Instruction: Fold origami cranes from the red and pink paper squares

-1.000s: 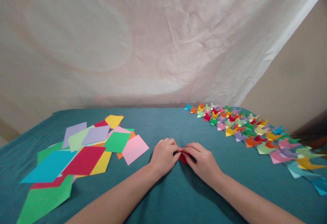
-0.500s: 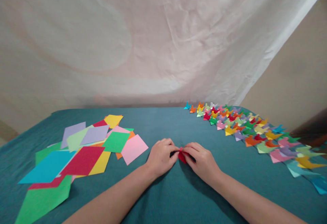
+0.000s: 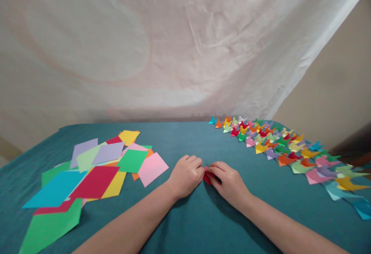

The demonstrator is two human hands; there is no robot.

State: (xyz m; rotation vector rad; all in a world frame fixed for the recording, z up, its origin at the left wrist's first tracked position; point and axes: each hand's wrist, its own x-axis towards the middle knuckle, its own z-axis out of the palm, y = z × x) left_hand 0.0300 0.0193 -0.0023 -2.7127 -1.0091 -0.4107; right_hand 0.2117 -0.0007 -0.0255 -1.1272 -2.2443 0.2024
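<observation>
A small piece of folded red paper is between my two hands, low over the cloth near the middle of the table. My right hand pinches it from the right with thumb and fingers. Curled closed at its left side, my left hand meets the paper's left edge. The left fingertips are turned away, and the hands hide much of the paper, so its folded shape does not show fully.
Loose square sheets of coloured paper lie overlapping on the left. Several folded paper birds stand in rows along the right side. A blue-green cloth covers the table, and a pale hanging sheet rises behind it.
My left hand has rolled over, its fingers curling in from an open-ringed pinch to a closed fist shape against the red paper. My right hand has barely moved.
</observation>
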